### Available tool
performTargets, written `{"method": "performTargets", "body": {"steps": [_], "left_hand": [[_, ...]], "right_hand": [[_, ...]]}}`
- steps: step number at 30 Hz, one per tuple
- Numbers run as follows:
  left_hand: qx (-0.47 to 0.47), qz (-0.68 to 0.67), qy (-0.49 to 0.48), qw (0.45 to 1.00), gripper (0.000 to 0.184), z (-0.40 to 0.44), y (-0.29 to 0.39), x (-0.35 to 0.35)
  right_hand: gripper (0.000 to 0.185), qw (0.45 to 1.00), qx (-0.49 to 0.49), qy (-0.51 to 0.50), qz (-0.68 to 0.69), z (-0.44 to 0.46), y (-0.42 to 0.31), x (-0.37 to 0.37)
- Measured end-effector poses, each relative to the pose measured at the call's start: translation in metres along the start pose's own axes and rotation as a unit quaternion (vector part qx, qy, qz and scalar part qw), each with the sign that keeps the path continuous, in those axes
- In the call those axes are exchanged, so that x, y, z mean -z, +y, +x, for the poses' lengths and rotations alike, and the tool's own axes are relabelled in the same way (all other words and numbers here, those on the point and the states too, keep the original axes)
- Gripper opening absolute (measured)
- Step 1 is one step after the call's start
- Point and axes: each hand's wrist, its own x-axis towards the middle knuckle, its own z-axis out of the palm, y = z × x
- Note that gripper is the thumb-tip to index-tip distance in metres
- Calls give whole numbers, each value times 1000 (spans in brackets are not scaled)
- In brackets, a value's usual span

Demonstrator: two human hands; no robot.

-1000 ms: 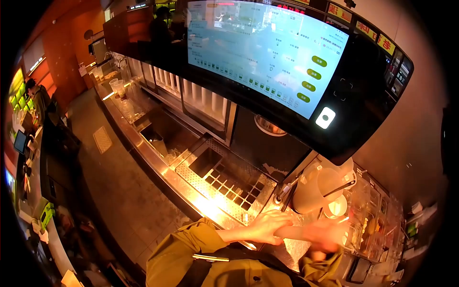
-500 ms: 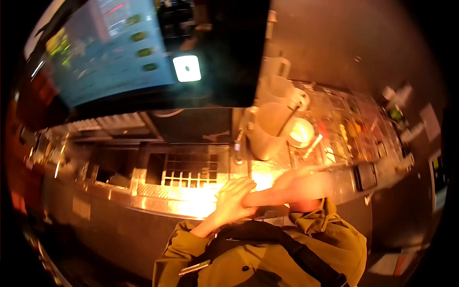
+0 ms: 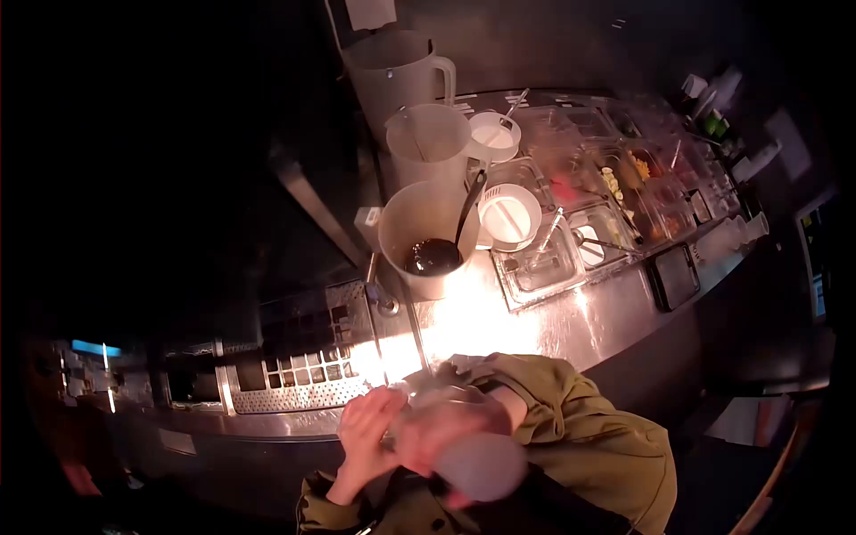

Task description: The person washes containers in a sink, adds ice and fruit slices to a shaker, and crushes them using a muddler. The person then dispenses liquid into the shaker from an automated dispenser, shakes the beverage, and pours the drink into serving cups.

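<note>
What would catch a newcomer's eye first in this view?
Probably the white glare on the steel counter, just in front of the nearest pitcher, which holds dark liquid. Next, the left hand and blurred right hand, close together at bottom centre, with a pale rounded object by the right.

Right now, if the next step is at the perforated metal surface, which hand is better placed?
Probably the left hand: it is nearer the perforated metal surface. The right hand is farther, by a blurred pale object.
</note>
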Motion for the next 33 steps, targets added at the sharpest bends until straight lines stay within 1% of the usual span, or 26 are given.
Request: {"method": "performTargets", "body": {"steps": [2,6,9,11,12,14,15,17,19,20,21,22,23,25,27,28,29,30,31,32,33], "left_hand": [[2,1,21,1000,70,5,0,0],[12,60,-19,998,85,10,7,6],[1,115,-41,993,96,7,18,16],[-4,135,-12,991,104,-8,12,19],[-4,121,14,993,117,-24,4,20],[7,92,76,993,117,-45,-5,15],[21,48,103,993,113,-53,-8,7],[-28,-85,154,984,108,-68,-40,-25],[-61,-70,189,977,98,-58,-47,-37],[-69,-78,205,973,95,-54,-48,-39],[-76,-87,222,968,93,-52,-49,-41],[-83,-77,235,965,94,-52,-48,-41],[-89,-66,250,962,94,-53,-46,-38],[-109,-73,277,952,95,-56,-42,-28],[-150,-73,309,936,97,-51,-45,3],[-104,-43,320,941,99,-46,-51,23],[-58,-24,334,940,101,-41,-59,39],[-47,-122,340,931,102,-30,-68,59],[-5,-193,334,923,103,-19,-75,77],[33,-202,318,926,102,-4,-83,96],[69,-215,286,931,102,13,-94,114]], "right_hand": [[16,999,37,1,0,8,-2,24],[12,994,81,39,60,11,-1,31],[14,994,55,60,69,4,-15,34],[15,994,37,68,77,-5,-25,34],[16,994,33,76,67,-9,-28,37],[18,994,31,94,48,-16,-30,41],[18,993,35,102,36,-20,-30,45],[20,992,48,117,11,-24,-23,50],[22,992,65,110,-18,-25,-5,52],[22,993,71,85,-35,-26,10,52],[23,995,77,25,-55,-28,30,51],[24,991,87,-65,-84,-29,49,47],[22,971,84,-180,-134,-33,69,46],[16,912,193,-300,-201,-47,94,31],[17,848,179,-414,-278,-82,121,23],[23,815,97,-483,-303,-94,130,22],[29,768,7,-545,-335,-103,140,22],[28,751,23,-540,-379,-106,150,19],[27,728,22,-530,-434,-113,152,20],[23,707,-24,-486,-513,-126,155,22],[21,656,-75,-478,-579,-135,160,26]]}}
